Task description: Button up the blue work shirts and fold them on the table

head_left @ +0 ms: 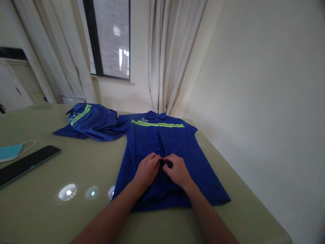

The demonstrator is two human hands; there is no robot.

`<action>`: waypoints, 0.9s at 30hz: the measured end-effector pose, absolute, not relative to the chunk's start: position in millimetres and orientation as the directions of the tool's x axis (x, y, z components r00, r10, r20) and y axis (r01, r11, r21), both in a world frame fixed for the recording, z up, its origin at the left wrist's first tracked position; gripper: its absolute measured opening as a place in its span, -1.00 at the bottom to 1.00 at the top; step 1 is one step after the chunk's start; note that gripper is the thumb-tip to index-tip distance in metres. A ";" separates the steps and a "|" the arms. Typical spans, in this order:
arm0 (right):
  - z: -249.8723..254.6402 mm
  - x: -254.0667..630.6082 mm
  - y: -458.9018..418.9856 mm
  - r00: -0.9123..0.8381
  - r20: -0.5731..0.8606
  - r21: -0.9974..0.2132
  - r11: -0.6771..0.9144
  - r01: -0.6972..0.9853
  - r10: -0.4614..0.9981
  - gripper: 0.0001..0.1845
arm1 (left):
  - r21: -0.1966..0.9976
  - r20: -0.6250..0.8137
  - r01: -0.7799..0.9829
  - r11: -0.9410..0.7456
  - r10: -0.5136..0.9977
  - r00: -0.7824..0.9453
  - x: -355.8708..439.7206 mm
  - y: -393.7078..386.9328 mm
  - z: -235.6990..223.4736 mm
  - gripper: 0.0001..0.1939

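Your bare left hand (149, 168) and right hand (177, 169) hid the pinched bit of the blue, yellow-green-striped fabric shirt (203, 176). Its white lettering (144, 120) was too small to read; the left edge cut off the pale-blue face mask (11, 151) and long black object (29, 163).

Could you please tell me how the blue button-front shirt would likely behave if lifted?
The blue button-front shirt would probably droop, as its cloth bunches near the left hand and right hand. It looks fairly light for its size, apparently being thin fabric. Lying spread out on the table, it seems unlikely to roll.
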State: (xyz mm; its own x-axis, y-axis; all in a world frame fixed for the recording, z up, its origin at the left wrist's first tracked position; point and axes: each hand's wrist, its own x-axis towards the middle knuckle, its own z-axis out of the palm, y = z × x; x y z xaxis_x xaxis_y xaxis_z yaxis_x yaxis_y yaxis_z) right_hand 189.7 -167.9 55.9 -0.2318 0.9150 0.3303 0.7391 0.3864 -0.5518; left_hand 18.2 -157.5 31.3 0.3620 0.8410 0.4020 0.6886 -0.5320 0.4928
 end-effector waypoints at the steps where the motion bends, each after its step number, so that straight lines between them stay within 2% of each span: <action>1: 55.8 189.6 -167.7 -0.226 0.334 -0.554 0.384 0.738 0.915 -0.72 | 0.489 0.401 0.696 -0.526 0.844 0.356 18.6 -157.2 30.6 -0.76; 11: 54.6 185.2 -167.8 -0.178 0.391 -0.583 0.393 0.712 0.903 -0.78 | 0.527 0.376 0.690 -0.496 0.864 0.334 18.6 -154.5 31.6 -0.77; 15: 48.6 187.8 -162.7 -0.141 0.281 -0.767 0.310 0.562 0.949 -0.75 | 0.558 0.393 0.657 -0.507 0.859 0.328 18.6 -156.2 32.2 -0.80; 18: 41.7 190.4 -157.6 -0.120 0.164 -0.862 0.201 0.465 0.979 -0.83 | 0.577 0.408 0.626 -0.525 0.849 0.336 18.2 -156.0 30.1 -0.83; 20: 39.1 191.2 -155.2 -0.133 0.157 -0.860 0.202 0.469 0.979 -0.87 | 0.608 0.410 0.599 -0.522 0.852 0.326 17.4 -154.6 28.1 -0.83; 22: 39.2 191.0 -153.8 -0.149 0.221 -0.820 0.266 0.507 0.964 -0.93 | 0.672 0.400 0.549 -0.496 0.868 0.295 16.5 -152.5 26.4 -0.83; 25: 41.9 190.0 -153.6 -0.157 0.341 -0.725 0.366 0.584 0.927 -0.94 | 0.824 0.343 0.386 -0.415 0.907 0.245 16.0 -149.1 25.2 -0.85; 27: 43.3 189.3 -154.4 -0.159 0.369 -0.681 0.383 0.624 0.916 -0.92 | 0.902 0.288 0.265 -0.342 0.931 0.223 16.2 -146.5 25.0 -0.89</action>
